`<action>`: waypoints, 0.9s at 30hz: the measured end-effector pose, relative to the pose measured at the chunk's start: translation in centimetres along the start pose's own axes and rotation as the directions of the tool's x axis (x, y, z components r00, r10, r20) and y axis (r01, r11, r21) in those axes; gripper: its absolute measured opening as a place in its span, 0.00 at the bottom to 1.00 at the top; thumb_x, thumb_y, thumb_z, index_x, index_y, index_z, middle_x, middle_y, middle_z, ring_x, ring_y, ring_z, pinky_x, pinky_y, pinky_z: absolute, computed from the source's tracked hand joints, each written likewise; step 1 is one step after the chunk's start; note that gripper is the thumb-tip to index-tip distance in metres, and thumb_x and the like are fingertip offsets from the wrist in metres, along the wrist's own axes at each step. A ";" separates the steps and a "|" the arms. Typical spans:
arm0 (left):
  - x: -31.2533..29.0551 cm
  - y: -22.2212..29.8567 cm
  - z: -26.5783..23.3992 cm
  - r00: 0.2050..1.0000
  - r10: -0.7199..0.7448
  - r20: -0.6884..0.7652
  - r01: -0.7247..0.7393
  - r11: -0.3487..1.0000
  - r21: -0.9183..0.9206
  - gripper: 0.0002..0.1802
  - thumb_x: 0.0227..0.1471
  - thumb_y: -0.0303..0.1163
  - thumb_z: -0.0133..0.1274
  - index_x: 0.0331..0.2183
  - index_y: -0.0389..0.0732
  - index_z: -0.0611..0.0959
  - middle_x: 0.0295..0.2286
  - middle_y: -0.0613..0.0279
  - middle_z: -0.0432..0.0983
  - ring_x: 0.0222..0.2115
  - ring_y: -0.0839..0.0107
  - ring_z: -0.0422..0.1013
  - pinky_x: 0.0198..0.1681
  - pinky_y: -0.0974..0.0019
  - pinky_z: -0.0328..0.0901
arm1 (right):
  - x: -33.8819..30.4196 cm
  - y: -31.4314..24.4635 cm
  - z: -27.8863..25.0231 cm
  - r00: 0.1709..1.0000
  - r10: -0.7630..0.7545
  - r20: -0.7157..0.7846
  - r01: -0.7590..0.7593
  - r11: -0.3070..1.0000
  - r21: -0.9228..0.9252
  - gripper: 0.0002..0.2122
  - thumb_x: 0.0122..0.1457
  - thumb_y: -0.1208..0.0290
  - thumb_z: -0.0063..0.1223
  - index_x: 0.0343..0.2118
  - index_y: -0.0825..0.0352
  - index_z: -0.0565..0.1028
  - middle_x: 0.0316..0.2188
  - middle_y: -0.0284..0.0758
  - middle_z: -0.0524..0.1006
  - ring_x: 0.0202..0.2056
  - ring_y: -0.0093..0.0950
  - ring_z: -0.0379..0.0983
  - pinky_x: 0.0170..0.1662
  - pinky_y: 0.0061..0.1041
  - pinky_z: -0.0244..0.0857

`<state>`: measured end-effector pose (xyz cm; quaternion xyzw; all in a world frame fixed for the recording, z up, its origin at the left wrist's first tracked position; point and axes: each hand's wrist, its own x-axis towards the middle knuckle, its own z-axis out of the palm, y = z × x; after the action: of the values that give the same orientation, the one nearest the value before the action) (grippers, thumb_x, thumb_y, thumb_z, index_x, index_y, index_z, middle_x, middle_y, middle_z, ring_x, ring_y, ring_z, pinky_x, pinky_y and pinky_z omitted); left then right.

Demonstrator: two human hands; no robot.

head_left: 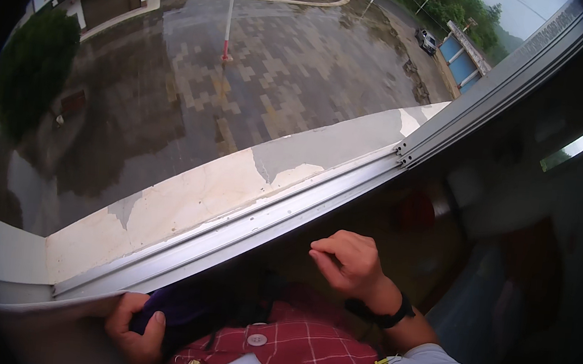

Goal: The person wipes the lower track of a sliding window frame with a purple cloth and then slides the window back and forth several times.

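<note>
Wet paved yard (244,92) beyond the window track (244,227); dim room (503,197) on this side of it. Peeling sill (192,182) runs along the track's outer edge. Purple cloth (182,309) sits bunched just inside the track, near its left end; part of it is lost in shadow. Left hand (137,329) has it, fingers and thumb gripping its left side. Right hand (350,263) is raised inside the track, well apart from the cloth; fingers curled into a loose fist, nothing seen in it. Cloth looks soft, light, limp: likely sags and folds, nothing to break, could snag on the track. Best hold is probably a full bunch, not a corner pinch.
</note>
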<state>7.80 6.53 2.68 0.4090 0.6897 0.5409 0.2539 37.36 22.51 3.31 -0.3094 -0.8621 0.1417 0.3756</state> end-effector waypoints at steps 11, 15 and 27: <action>-0.2 0.2 0.6 0.995 -0.067 -0.068 0.080 0.977 0.198 0.08 0.37 0.27 0.53 0.23 0.34 0.72 0.21 0.64 0.66 0.25 0.76 0.62 0.32 0.72 0.58 | 0.5 9.4 -10.5 0.600 0.272 -0.752 -0.411 0.911 0.001 0.11 0.59 0.75 0.48 0.44 0.72 0.69 0.29 0.31 0.72 0.27 0.16 0.66 0.27 0.12 0.61; -0.1 0.4 1.5 0.985 -0.084 -0.149 0.118 0.965 0.234 0.07 0.40 0.27 0.52 0.22 0.36 0.71 0.21 0.66 0.65 0.25 0.77 0.60 0.32 0.73 0.57 | 2.6 12.8 -12.9 0.597 0.133 -0.791 -0.350 0.930 -0.108 0.18 0.61 0.72 0.46 0.51 0.74 0.62 0.36 0.35 0.71 0.35 0.20 0.66 0.33 0.15 0.62; 0.2 1.1 0.8 0.959 -0.209 -0.193 0.232 0.967 0.105 0.08 0.45 0.28 0.53 0.23 0.38 0.70 0.21 0.70 0.63 0.23 0.81 0.57 0.29 0.76 0.54 | 5.6 15.3 -13.4 0.594 0.044 -0.803 -0.337 0.920 -0.199 0.19 0.59 0.71 0.49 0.49 0.78 0.63 0.43 0.42 0.71 0.42 0.26 0.67 0.48 0.23 0.60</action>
<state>8.72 7.22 3.55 0.2940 0.7840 0.4991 0.2231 50.77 38.01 8.19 -0.4898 -0.5817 -0.1148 0.6392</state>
